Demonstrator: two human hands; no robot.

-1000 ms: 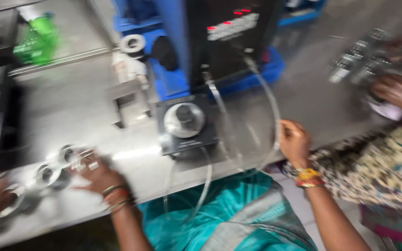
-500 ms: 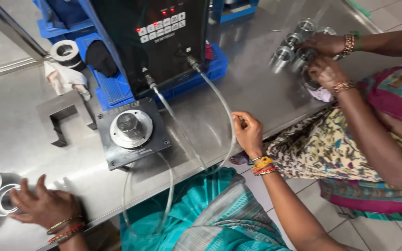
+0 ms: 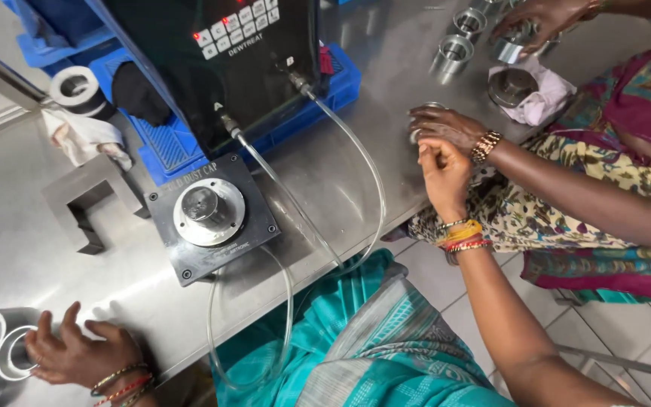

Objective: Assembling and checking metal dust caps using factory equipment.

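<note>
A brushed stainless-steel tabletop [image 3: 24,249] fills most of the view, bright glare spreading across its sheen from light overhead. Below its front edge lies a floor of pale grey tiles [image 3: 604,332] with thin, darker grout lines between them.

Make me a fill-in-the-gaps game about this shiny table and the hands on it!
1. The left hand rests beside shiny metal ____ at the steel table's corner.
2. Clear plastic tubes run from the ____ control box with buttons.
3. The round silver fixture sits on a black ____ plate.
4. The right hand wears bangles on its ____.

Missing words: rings; black; square; wrist
</note>
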